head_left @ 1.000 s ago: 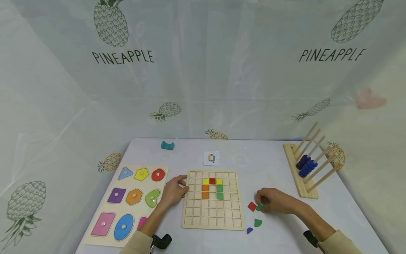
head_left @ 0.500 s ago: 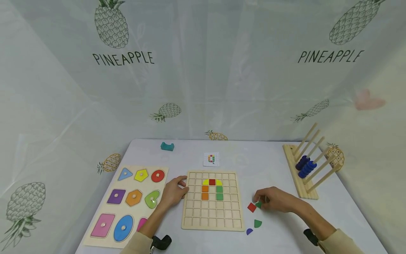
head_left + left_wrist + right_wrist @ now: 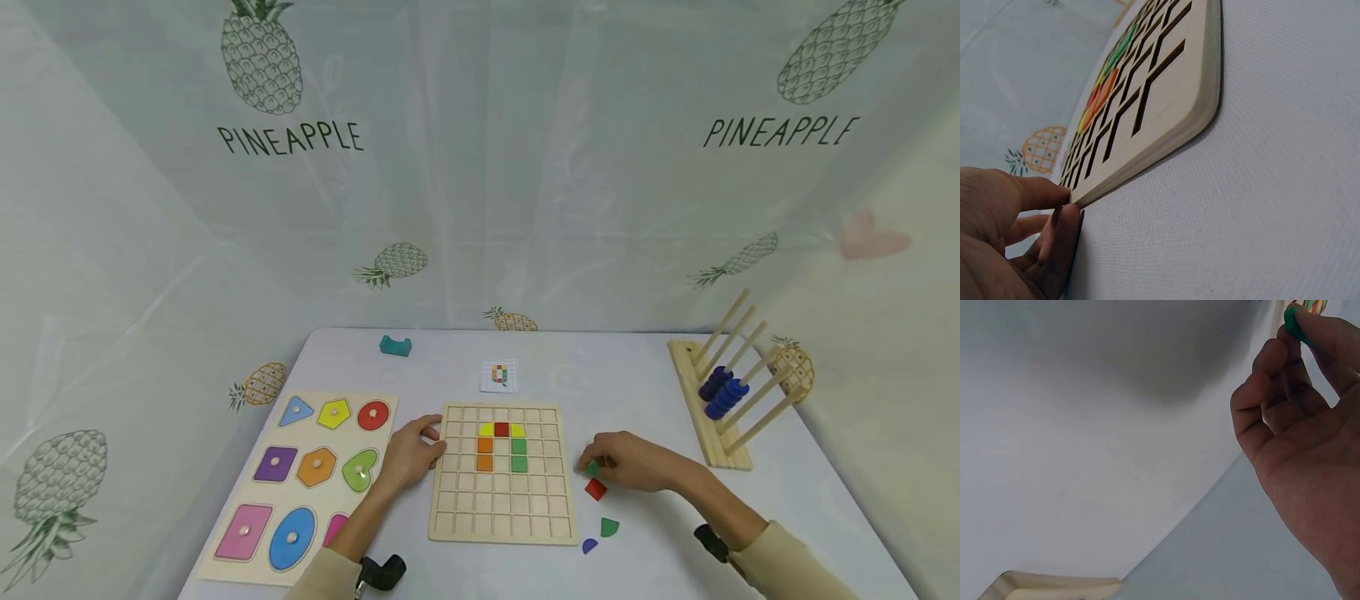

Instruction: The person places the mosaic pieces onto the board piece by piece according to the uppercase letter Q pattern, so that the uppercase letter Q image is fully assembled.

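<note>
The wooden grid board (image 3: 504, 517) lies flat in the middle of the table, with yellow, red, orange and green tiles set in its upper cells. My left hand (image 3: 411, 452) holds the board's left edge; in the left wrist view its thumb and finger meet at that edge. Right of the board, my right hand (image 3: 626, 461) pinches a small green tile (image 3: 1294, 324) between thumb and fingertips, above the table. Below that hand lie a red square tile (image 3: 596, 489), a green quarter-round tile (image 3: 610, 527) and a purple half-round tile (image 3: 590, 546).
A card with a coloured pattern (image 3: 499, 376) lies behind the board. Left is a shape puzzle board (image 3: 247, 475) with knobbed pieces, partly under my left forearm. A teal block (image 3: 395, 346) sits at the back; a peg stand (image 3: 708, 417) with blue beads stands right.
My right hand has lifted the green tile from beside the red square and moved it left toward the board. The left hand has stayed at the board's edge.
</note>
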Available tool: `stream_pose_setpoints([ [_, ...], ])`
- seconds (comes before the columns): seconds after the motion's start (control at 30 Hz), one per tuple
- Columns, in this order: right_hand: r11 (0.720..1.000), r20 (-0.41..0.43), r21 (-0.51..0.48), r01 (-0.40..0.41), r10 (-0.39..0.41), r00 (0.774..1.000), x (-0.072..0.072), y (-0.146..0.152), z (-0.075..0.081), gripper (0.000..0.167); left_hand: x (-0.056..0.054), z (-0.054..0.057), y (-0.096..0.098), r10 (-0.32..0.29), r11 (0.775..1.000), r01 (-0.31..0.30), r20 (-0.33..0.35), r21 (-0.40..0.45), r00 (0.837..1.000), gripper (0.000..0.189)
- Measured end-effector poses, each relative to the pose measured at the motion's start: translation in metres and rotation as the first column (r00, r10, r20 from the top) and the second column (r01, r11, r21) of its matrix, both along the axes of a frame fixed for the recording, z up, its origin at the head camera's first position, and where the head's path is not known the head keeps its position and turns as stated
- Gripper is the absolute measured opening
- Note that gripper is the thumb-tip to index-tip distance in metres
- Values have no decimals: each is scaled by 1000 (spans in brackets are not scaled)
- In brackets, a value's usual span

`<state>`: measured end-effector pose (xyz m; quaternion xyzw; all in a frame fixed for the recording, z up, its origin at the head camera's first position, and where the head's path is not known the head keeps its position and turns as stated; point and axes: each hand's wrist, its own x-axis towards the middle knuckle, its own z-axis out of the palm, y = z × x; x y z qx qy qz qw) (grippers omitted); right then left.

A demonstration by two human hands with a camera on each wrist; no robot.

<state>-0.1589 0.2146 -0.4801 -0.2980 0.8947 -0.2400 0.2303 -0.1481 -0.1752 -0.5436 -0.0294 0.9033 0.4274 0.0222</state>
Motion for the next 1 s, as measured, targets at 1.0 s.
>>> stream_pose_setpoints([
  [1.0, 967, 40, -230, -109, 122, 992, -17, -109, -12, 11, 0, 2, 0, 10, 1000, -11, -16, -4, 1000, 47],
])
